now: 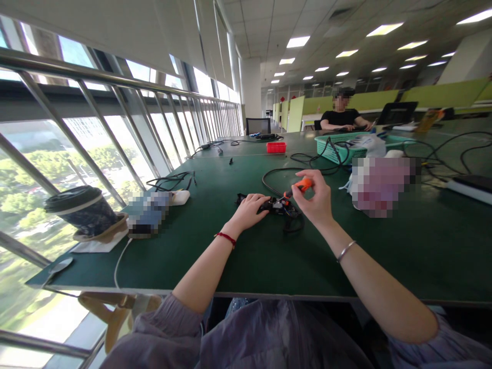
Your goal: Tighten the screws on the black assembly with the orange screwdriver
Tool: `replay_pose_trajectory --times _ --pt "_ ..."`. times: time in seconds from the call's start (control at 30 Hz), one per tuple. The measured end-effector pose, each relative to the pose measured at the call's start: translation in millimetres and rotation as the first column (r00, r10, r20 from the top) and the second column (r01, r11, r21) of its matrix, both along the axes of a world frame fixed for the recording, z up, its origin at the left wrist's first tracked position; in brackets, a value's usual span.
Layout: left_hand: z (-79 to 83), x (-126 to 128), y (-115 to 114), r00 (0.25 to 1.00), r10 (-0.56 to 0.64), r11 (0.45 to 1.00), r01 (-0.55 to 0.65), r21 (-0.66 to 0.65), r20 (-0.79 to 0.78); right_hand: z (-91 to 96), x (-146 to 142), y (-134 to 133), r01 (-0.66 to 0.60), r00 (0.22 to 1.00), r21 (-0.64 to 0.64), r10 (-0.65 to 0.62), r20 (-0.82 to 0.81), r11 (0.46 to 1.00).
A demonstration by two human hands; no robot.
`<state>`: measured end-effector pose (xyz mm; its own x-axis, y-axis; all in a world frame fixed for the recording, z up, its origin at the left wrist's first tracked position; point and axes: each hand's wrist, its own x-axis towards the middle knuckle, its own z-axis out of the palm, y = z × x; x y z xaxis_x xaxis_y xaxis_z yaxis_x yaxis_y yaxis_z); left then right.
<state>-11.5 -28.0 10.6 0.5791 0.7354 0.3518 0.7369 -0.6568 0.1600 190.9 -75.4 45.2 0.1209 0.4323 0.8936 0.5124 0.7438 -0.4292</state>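
Observation:
My right hand (315, 199) pinches the orange and black handle of a screwdriver (302, 185). The tool slants down to the left, its thin shaft reaching a small black device (282, 206) on the green table (238, 261). Over the left part of that device lies my left hand (251, 209), fingers wrapped on it and holding it against the tabletop. Parts of the device look exposed, with some silver among the black, but the details are too small to tell. A black strap or cable (294, 224) hangs off its near side.
On the left are a lidded cup (86, 212), a phone-like object (150, 214) and a white cable. Ahead sit a red box (276, 147) and a green basket (334, 148) with black cables. A blurred pinkish item (380, 187) lies right. Another person (342, 118) sits across.

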Motion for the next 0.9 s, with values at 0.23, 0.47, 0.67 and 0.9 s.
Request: replay_pose_trajectory --times 0.23,0.47,0.67,0.9 --pt "0.8 0.1 -0.7 1.000 -0.001 1.000 0.001 -0.008 0.004 0.6 -0.5 -1.2 0.013 1.000 -0.025 -0.013 0.003 1.000" --pt "0.9 0.6 -0.8 1.000 -0.001 1.000 0.001 -0.008 0.005 -0.1 -0.5 -0.1 0.000 1.000 -0.002 0.000 0.004 1.000" --pt "-0.2 -0.3 0.2 1.000 -0.003 1.000 0.003 -0.006 0.013 0.3 -0.8 -2.3 0.027 0.999 -0.053 -0.028 -0.016 0.998" --pt "0.1 0.0 -0.1 1.000 -0.007 1.000 0.007 -0.001 0.009 -0.6 -0.2 1.4 -0.065 0.998 0.057 0.065 0.008 0.996"
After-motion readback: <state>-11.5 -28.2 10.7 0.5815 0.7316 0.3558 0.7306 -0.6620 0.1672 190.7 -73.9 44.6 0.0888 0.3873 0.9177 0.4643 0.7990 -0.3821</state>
